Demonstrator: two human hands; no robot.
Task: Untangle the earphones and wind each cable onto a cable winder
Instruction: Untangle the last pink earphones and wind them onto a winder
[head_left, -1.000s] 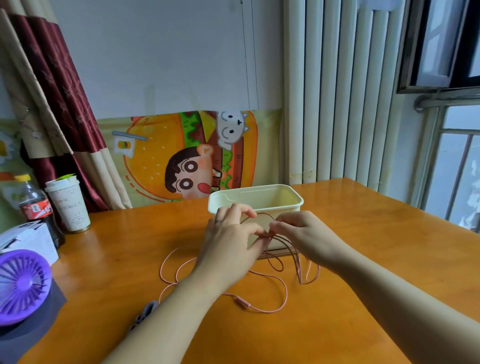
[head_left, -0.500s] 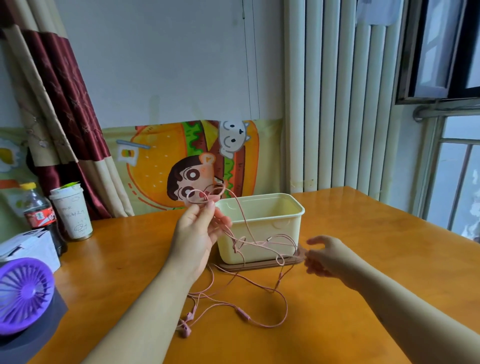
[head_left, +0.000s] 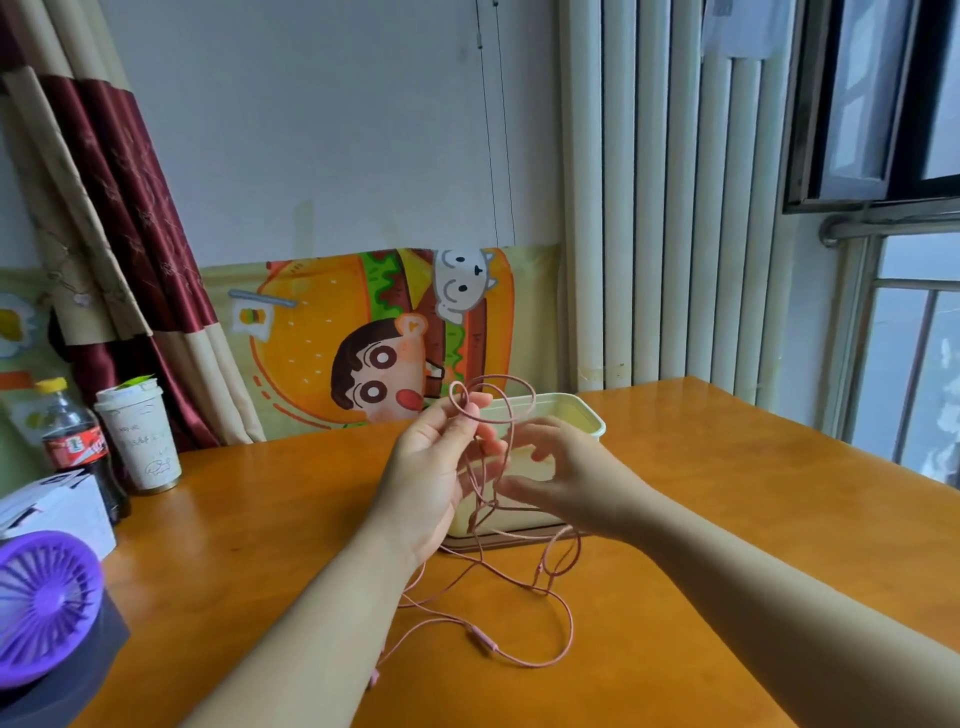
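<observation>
The head-worn camera is looking forward and down, close behind the fingers (head_left: 454, 421). It is facing the wall (head_left: 311, 130) beyond them.

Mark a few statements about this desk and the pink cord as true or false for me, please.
1. The left hand holds loops of the pink earphone cable up above the wooden table. True.
2. The whole cable hangs clear of the table. False: a long stretch, with its inline remote, lies on the wood.
3. The cola bottle stands at the table's right side. False: it stands at the left, beside the paper cup.
4. A cream plastic bin stands just behind the hands. True.
</observation>
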